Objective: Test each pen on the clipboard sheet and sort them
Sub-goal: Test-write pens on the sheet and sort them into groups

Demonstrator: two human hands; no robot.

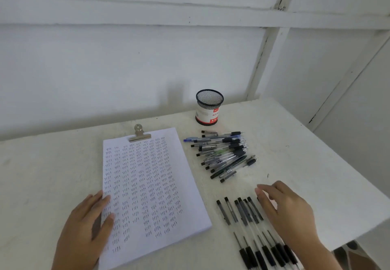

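The right hand [282,204] hovers low over the far ends of a row of pens [251,227] at the near right of the table [316,153], its fingers loosely spread and curled down. It seems to hold nothing, though its palm hides whatever lies directly beneath. The left hand [88,221] lies flat and open on the left edge of the paper sheet [147,185], pinning it down, with nothing in its grip.

The row holds about 6 or 7 pens side by side, touching or nearly so. Because they lie so close, a brush from the right hand could roll them out of line or toward the near table edge, where their lower ends leave the picture.

Beyond the row, well apart from it, a loose pile of pens [225,153] lies crosswise just right of the sheet. If a rolling pen reaches it, tested and untested pens could mix and the sorting would be lost, as most look alike.

The sheet, held at its top by a metal clip [139,133], is almost filled with small written marks. Free space remains mainly at the bottom, so new test strokes risk landing on old ones and being misread. Lifting the left hand might let the sheet shift.

A mesh pen cup [209,107] stands behind the pile; I cannot tell if anything is inside.
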